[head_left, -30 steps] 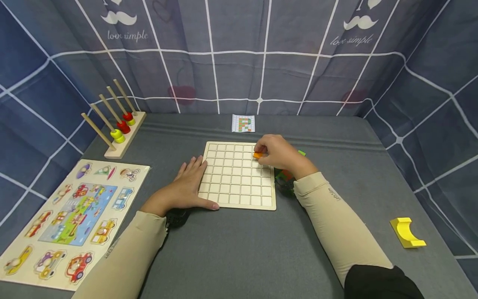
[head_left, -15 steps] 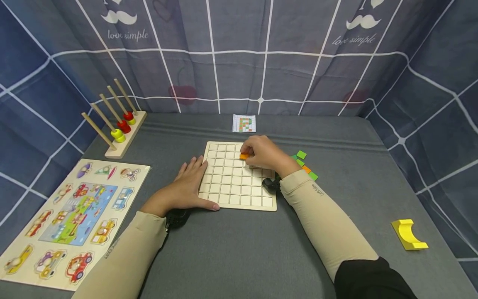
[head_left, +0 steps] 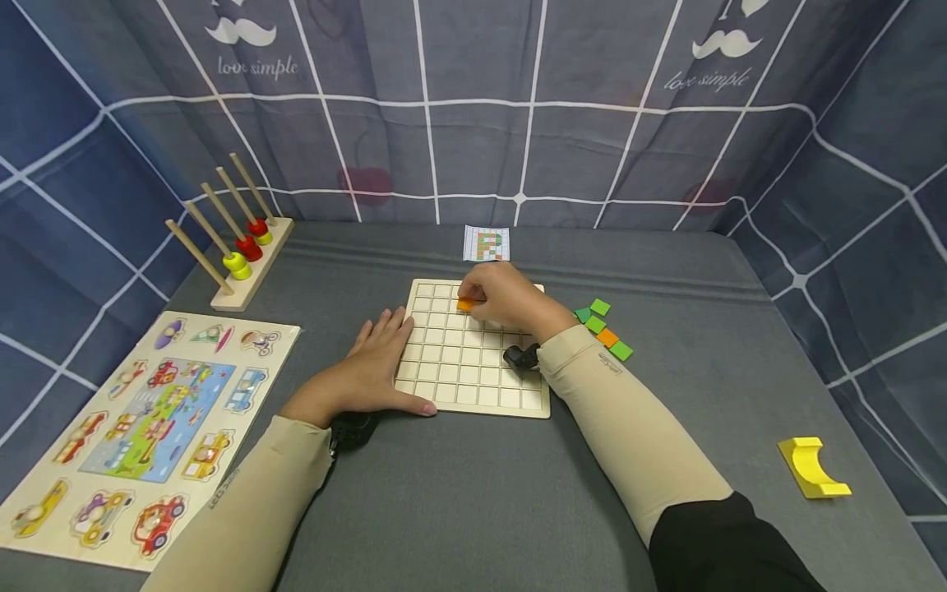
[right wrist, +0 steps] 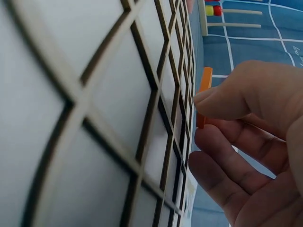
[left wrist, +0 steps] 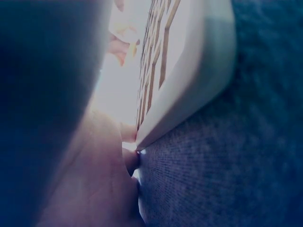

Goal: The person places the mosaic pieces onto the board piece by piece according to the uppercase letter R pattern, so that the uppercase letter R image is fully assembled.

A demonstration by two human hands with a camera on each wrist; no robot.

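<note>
Over the far rows of the wooden grid board (head_left: 450,355), the right hand (head_left: 505,294) has an orange tile (head_left: 464,305) pinched between thumb and fingers; a clean seating calls for it level and square to the cell ridges (right wrist: 81,100). Along the board's left edge the left hand (head_left: 370,366) rests, fingers apart, seemingly steadying it. Loose tiles (head_left: 595,324) sit just beyond the right edge, so mind them; grey cloth (head_left: 444,493) on the near side gives room to draw back.

Grey table (head_left: 444,501): gridded board (head_left: 469,353), pattern card (head_left: 487,245), loose tiles (head_left: 595,324), picture puzzle (head_left: 155,436), peg stand (head_left: 260,267), yellow block (head_left: 806,470).
</note>
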